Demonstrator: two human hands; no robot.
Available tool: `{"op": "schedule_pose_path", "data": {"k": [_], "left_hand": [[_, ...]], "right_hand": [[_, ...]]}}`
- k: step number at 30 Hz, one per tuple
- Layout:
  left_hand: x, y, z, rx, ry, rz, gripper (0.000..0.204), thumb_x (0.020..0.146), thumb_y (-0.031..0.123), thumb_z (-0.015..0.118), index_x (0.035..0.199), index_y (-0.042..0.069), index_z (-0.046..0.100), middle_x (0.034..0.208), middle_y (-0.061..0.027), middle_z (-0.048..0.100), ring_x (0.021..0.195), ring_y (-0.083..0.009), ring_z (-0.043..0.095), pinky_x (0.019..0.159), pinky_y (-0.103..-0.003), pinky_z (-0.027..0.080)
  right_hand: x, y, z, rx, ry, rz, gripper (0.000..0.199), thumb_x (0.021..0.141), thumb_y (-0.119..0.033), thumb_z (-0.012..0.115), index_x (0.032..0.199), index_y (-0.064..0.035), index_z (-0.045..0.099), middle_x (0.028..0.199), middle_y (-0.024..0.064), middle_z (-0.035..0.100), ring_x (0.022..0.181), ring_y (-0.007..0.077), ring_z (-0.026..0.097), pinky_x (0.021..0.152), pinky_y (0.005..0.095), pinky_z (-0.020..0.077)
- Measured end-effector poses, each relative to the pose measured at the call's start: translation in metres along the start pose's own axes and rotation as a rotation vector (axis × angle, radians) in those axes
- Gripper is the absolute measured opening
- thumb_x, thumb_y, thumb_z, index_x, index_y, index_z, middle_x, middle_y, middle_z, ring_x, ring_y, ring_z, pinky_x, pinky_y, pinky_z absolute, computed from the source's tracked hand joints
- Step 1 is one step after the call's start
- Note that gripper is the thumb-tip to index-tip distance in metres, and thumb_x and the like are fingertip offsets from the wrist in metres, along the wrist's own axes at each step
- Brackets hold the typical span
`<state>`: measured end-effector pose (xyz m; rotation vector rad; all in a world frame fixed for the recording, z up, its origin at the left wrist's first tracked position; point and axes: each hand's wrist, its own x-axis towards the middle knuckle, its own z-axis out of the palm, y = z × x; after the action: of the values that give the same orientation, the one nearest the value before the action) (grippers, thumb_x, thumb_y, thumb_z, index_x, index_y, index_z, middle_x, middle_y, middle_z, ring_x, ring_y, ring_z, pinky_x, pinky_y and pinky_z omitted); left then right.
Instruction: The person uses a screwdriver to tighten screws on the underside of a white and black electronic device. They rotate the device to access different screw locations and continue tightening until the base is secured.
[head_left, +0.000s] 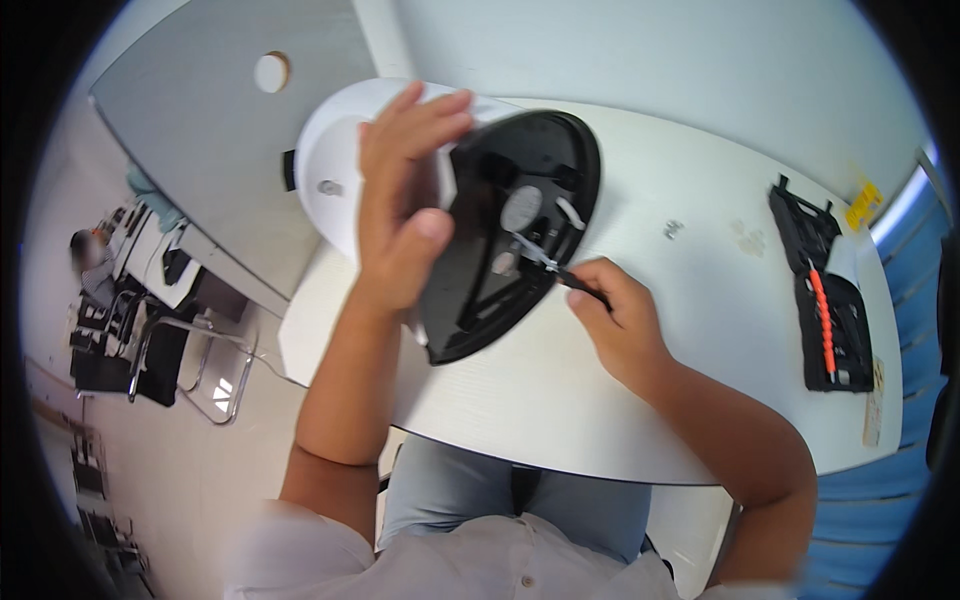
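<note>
A teardrop-shaped appliance stands tilted on the table, its glossy black underside (pixel 478 258) facing me and its white rounded body (pixel 328 160) behind. A silver oval disc (pixel 521 208) and smaller fittings sit in the black side. Slightly blurred, my left hand (pixel 400 200) is upright against the white body, fingers stretched and spread, thumb toward the black side. My right hand (pixel 622 318) grips a thin tool with a black handle (pixel 588 288). Its metal end reaches into the black side below the disc; the tip's exact kind is unclear.
Small metal pieces (pixel 673 230) and a pale, see-through pile (pixel 748 238) lie on the white table (pixel 700 300). At the right is an unfolded black tool case (pixel 835 330) with an orange flexible shaft (pixel 822 318). A grey partition (pixel 230 120) rises at the left; a person sits beyond it.
</note>
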<state>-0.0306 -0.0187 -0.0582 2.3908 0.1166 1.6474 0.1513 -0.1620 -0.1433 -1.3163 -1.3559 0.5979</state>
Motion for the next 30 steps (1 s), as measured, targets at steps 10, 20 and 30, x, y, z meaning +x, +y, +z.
{"op": "schedule_pose_path", "data": {"k": [10, 20, 30], "left_hand": [[-0.001, 0.004, 0.004, 0.006, -0.062, -0.052, 0.066, 0.083, 0.061, 0.046, 0.121, 0.008, 0.057, 0.131, -0.0107, 0.052, 0.135, -0.0363, 0.030, 0.107, -0.057, -0.006], [-0.005, 0.010, -0.005, -0.001, -0.054, -0.097, 0.061, 0.082, 0.056, 0.047, 0.122, 0.011, 0.057, 0.132, -0.0085, 0.052, 0.137, -0.0352, 0.027, 0.107, -0.057, -0.010], [-0.004, 0.008, -0.005, -0.007, -0.062, -0.099, 0.064, 0.081, 0.059, 0.046, 0.122, 0.011, 0.057, 0.133, -0.0083, 0.052, 0.137, -0.0367, 0.027, 0.106, -0.058, -0.010]], "right_hand": [[-0.006, 0.007, -0.013, -0.011, -0.004, 0.097, 0.010, 0.085, -0.004, 0.051, 0.094, -0.0007, 0.056, 0.075, 0.0021, 0.053, 0.066, 0.0090, 0.045, 0.062, 0.0242, 0.0392], [-0.001, 0.007, -0.004, -0.053, -0.062, -0.022, 0.013, 0.090, -0.009, 0.048, 0.099, -0.0022, 0.054, 0.066, -0.0039, 0.043, 0.056, 0.0035, 0.036, 0.052, 0.0198, 0.0294], [-0.002, 0.003, -0.002, -0.023, -0.063, -0.008, 0.013, 0.089, -0.006, 0.049, 0.099, -0.0007, 0.055, 0.071, -0.0020, 0.047, 0.060, 0.0046, 0.040, 0.056, 0.0208, 0.0334]]}}
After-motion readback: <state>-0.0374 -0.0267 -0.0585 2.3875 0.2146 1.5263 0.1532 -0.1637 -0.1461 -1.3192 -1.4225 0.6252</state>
